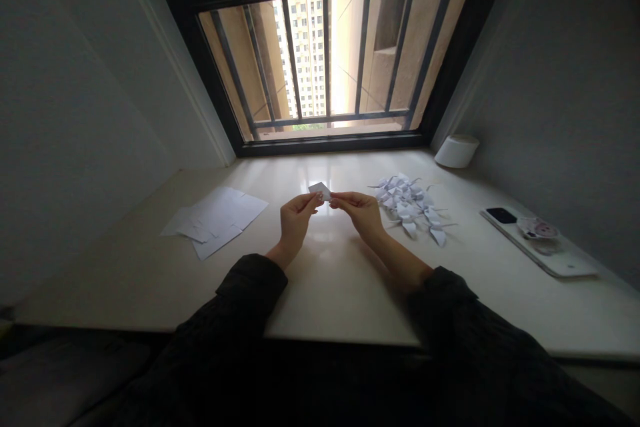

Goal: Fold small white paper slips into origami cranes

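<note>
A small folded piece of white paper (320, 188) is held up above the middle of the white counter (325, 300), its upper corner pointing toward the window. My left hand (299, 213) pinches its lower left side between thumb and fingers. On the other side, my right hand (361, 211) grips the right corner the same way. The fingertips hide the paper's lower part. Close by my right hand lies a pile of folded white paper figures (403, 197), with pointed ends like small cranes.
Flat white paper sheets (220, 213) lie overlapping on the left. A phone (540, 247) with a round grip on its back rests at the right. Behind it, a white cup-like object (457, 151) stands by the wall. A barred window (330, 140) closes off the back.
</note>
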{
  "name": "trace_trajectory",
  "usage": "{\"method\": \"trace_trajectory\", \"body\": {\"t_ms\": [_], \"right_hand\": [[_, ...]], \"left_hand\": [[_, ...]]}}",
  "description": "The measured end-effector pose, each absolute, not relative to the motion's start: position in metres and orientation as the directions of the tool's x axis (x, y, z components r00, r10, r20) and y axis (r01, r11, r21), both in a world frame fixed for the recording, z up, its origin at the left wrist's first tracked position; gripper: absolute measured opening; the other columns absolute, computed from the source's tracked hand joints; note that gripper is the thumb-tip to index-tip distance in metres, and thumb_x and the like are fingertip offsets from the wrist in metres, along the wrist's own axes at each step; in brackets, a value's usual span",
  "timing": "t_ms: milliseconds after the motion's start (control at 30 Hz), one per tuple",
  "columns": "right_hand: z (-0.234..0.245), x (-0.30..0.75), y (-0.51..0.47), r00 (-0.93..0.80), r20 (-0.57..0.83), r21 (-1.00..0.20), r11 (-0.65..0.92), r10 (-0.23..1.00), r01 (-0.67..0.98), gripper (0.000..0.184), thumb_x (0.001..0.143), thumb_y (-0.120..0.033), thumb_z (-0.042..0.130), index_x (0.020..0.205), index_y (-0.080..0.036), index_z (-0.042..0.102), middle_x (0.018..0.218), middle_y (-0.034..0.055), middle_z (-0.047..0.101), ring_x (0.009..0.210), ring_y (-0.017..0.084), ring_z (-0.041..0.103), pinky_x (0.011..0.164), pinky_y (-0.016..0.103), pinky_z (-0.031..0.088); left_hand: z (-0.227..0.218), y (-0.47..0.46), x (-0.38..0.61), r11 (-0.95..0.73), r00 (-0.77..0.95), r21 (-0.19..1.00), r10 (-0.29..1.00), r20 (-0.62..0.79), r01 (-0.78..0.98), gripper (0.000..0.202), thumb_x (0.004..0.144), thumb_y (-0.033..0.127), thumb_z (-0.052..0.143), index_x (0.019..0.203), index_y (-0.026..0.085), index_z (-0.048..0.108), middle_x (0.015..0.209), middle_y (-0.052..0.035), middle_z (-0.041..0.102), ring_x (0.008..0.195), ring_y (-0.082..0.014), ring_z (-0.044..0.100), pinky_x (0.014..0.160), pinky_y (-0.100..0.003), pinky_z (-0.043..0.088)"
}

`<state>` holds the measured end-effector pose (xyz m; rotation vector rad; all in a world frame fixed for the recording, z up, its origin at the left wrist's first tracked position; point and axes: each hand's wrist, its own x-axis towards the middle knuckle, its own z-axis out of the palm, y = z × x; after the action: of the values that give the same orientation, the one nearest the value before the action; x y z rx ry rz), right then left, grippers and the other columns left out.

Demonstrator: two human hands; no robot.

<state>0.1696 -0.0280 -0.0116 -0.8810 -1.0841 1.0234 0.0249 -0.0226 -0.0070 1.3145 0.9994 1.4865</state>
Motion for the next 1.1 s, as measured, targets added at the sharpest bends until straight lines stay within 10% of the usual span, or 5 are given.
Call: {"method": "trace_trajectory", "body": {"t_ms": [1100], "right_hand": [[-0.0169,0.1718,-0.0221,0.083,0.209,-0.946,0.224,0.974,-0.236,0.034,0.055,-0.039,0.078,0.083,-0.020,0.073,0.074,0.0046,0.074,0.069,0.020,0.069,0.071,0.036,0.052]], "left_hand": [[-0.0073,-0.0234,0.0271,-0.303,-0.048,0.947,0.953,0.300,-0.103,0.029,0.069,0.038,0.070,0.089,0.016,0.066,0.083,-0.0072,0.072,0.078,-0.0197,0.069,0.068,-0.030,0.052]]}}
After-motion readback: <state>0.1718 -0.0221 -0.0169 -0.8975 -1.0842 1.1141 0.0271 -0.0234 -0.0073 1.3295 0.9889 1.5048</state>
